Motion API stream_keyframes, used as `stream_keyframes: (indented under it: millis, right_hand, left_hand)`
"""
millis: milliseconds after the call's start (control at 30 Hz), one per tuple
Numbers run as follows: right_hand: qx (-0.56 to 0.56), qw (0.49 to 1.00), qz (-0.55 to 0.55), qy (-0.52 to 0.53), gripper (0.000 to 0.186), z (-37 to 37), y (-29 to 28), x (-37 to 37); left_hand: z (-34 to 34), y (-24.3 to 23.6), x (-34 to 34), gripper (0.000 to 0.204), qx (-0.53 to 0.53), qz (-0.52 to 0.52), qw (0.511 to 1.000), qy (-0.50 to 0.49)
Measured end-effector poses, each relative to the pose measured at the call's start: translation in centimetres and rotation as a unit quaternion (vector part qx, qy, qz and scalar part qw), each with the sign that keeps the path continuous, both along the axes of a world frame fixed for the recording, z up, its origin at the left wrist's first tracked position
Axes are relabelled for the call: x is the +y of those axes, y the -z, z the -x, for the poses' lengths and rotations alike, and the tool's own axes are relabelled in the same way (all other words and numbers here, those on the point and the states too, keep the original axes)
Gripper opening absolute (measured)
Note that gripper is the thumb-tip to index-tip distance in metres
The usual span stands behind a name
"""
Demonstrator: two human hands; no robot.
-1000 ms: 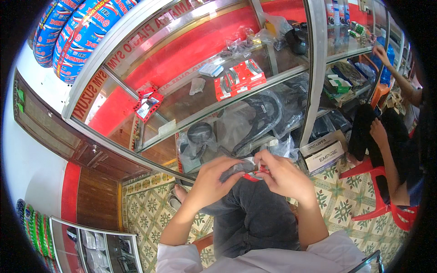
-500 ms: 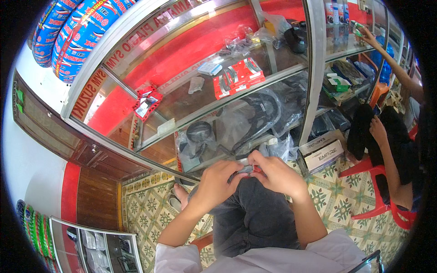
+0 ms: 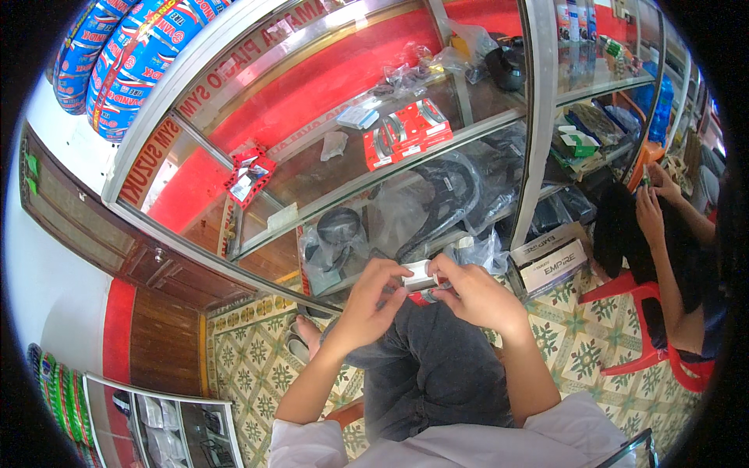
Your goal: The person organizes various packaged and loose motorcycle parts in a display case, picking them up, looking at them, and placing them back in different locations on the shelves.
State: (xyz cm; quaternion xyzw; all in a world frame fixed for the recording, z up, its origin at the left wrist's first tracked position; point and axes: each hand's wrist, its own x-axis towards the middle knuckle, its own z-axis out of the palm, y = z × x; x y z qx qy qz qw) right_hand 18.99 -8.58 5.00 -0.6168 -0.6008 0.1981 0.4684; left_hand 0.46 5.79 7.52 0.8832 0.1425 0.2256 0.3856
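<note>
A small red-and-white carton [image 3: 421,282], at the centre of the frame, lies between the two hands above the lap; the right hand [image 3: 477,298] pinches its right end between thumb and fingers, while the left hand [image 3: 373,295] curls at its left end, fingertips against the edge, how firmly one cannot tell; should either grasp slacken or the carton tilt, any contents might slide out, and a hard squeeze could crease its thin walls; below are dark trousers [image 3: 433,366], a sloping surface from which a dropped item would probably roll to the patterned tile floor [image 3: 257,351]; a glass display case [image 3: 540,148] crosses the upper frame, with a red box [image 3: 409,134] on its shelf; wrapped tyres [image 3: 133,70] occupy the upper left; at the right edge, a co-worker [image 3: 663,269] sits on a red plastic chair [image 3: 646,292].
</note>
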Motion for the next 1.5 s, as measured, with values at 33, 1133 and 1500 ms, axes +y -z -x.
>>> stream_keyframes:
  millis: [33, 1133, 1500]
  right_hand:
    - [-0.001, 1.0, 0.0, 0.0, 0.036, 0.0, 0.0, 0.0]
    - [0.072, 0.994, -0.072, -0.037, 0.021, -0.1, 0.7, 1.4]
    - [0.016, 0.995, -0.09, -0.028, 0.024, -0.4, 0.6, 1.0]
  left_hand:
    - [0.1, 0.6, 0.4, 0.037, -0.009, 0.119, 0.993, 0.012]
    - [0.9, 3.8, 1.4, 0.026, -0.044, 0.132, 0.989, -0.046]
    - [0.3, 2.7, 0.1, 0.024, -0.052, -0.153, 0.986, -0.029]
